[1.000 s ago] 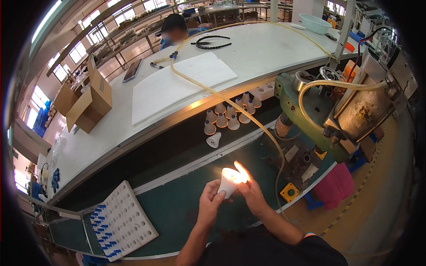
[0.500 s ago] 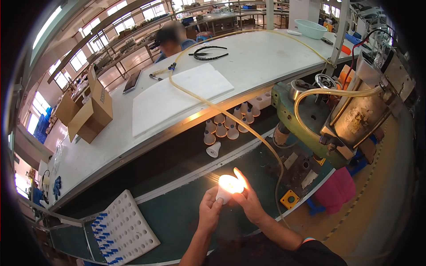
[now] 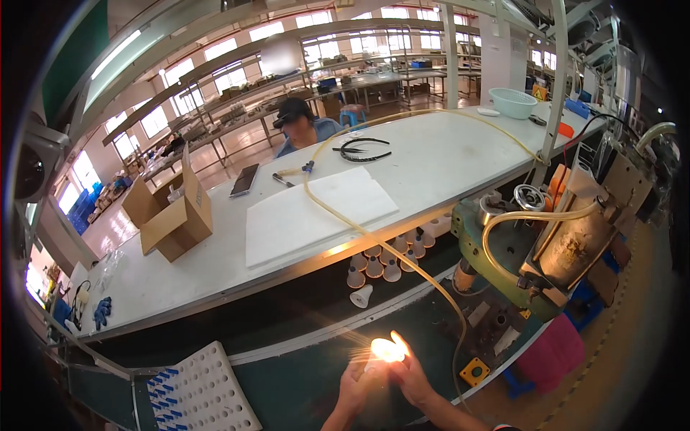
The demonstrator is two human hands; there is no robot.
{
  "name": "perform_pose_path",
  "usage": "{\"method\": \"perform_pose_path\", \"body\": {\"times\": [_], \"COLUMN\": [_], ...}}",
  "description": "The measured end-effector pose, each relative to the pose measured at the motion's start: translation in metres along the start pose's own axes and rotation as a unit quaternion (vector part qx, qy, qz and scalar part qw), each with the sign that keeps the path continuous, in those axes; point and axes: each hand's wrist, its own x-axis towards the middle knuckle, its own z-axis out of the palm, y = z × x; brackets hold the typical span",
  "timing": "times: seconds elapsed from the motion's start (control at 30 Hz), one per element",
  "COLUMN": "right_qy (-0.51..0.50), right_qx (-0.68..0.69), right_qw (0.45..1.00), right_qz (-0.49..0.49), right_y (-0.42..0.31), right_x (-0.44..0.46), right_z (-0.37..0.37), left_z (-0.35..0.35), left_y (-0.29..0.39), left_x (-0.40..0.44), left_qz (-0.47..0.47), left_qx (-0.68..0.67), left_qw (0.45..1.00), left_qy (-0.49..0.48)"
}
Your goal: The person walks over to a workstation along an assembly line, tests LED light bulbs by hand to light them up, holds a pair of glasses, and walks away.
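A white bulb [image 3: 388, 350] glows brightly between my two hands, above the green bench surface [image 3: 302, 381]. My left hand [image 3: 357, 384] is wrapped round its lower body from the left. On the other side, my right hand [image 3: 411, 373] closes on it, fingertips lit by the glare. A loose white bulb [image 3: 361, 296] lies on its side farther back, near a cluster of several upright bulbs [image 3: 374, 266] under the shelf edge. The bulb's base is hidden by the fingers and glare.
A white holed tray [image 3: 205, 391] with blue pieces is at lower left. The green press [image 3: 496, 266] stands right, with a yellow hose [image 3: 345, 215] crossing the white table [image 3: 424, 154]. An open carton [image 3: 176, 223] sits left. A person [image 3: 305, 129] is behind the table.
The view has tilted upward, so my hands and the lit bulb sit lower in the picture. Both hands still hold the bulb. The person behind the table shows more fully.
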Motion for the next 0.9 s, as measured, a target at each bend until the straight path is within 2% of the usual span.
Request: {"method": "perform_pose_path", "body": {"times": [0.1,0.17,0.5,0.6,0.9], "right_qy": [0.037,0.042,0.044,0.043,0.052], "right_qx": [0.039,0.053,0.067,0.075,0.093], "right_qw": [0.997,0.996,0.995,0.994,0.990], "right_qz": [0.049,0.063,0.061,0.060,0.098], "right_y": [0.006,0.013,0.031,0.034,0.032], "right_x": [-0.004,-0.005,-0.005,-0.007,-0.010], "right_z": [-0.007,-0.014,-0.021,-0.024,-0.031], "left_z": [-0.008,-0.014,-0.020,-0.019,-0.018], "left_y": [-0.010,-0.019,-0.029,-0.031,-0.037], "left_x": [-0.002,-0.002,-0.003,-0.004,-0.005], "left_qz": [-0.040,-0.064,-0.053,-0.039,-0.084], "left_qx": [0.015,-0.033,-0.018,-0.006,-0.023], "left_qw": [0.999,0.997,0.998,0.999,0.996], "left_qy": [-0.004,-0.013,-0.001,0.030,0.017]}}
